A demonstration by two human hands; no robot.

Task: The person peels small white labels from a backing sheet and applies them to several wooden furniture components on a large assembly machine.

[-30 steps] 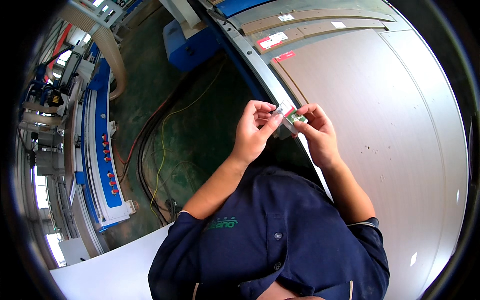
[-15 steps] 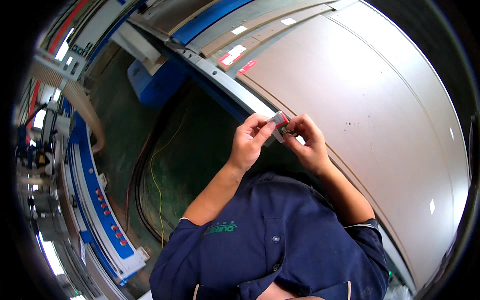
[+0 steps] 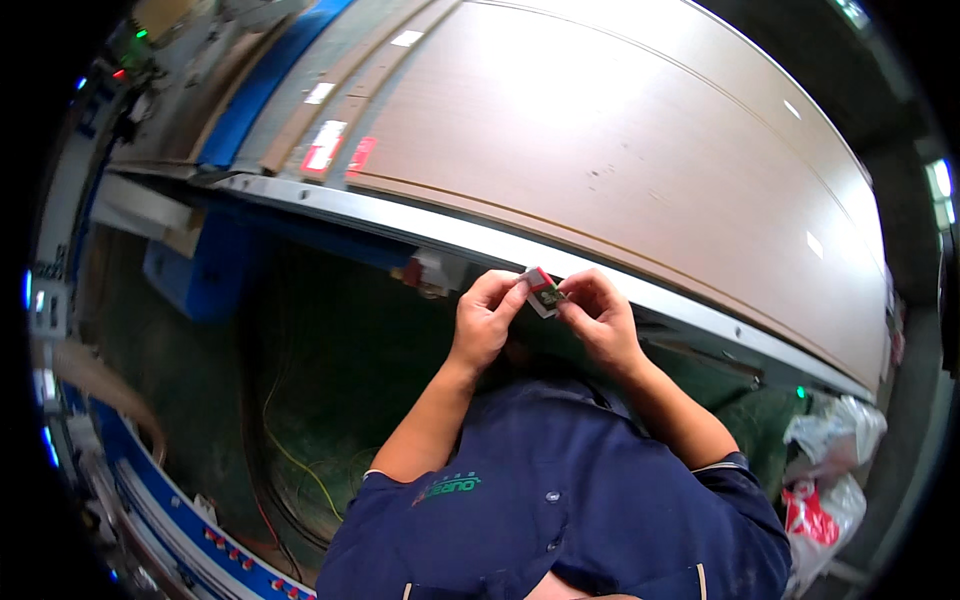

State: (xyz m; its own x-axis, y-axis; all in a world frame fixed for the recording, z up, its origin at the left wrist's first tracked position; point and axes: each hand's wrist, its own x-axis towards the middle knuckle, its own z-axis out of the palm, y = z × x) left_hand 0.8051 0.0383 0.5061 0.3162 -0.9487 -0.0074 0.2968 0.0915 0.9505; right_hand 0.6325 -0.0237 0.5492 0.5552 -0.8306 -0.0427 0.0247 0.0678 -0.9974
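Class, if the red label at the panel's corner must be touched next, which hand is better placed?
Probably the left hand: it is nearer the red label than the right hand is, though both pinch the packet.

- Workshop for panel work
- Wide, label-bearing boards (image 3: 600, 140) on a metal-edged surface (image 3: 460, 228)
- Blue-and-white machine (image 3: 175, 515) with red knobs (image 3: 233, 553)
- Thick hose (image 3: 110, 385)
- Yellow cable (image 3: 312, 474) across dark green floor (image 3: 330, 340)

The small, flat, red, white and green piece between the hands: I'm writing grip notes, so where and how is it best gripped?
Likely pinch the small flat piece lightly by its lower end, coming from the picture's lower side: it looks thin, that end shows free, and the left hand and right hand hold its sides.
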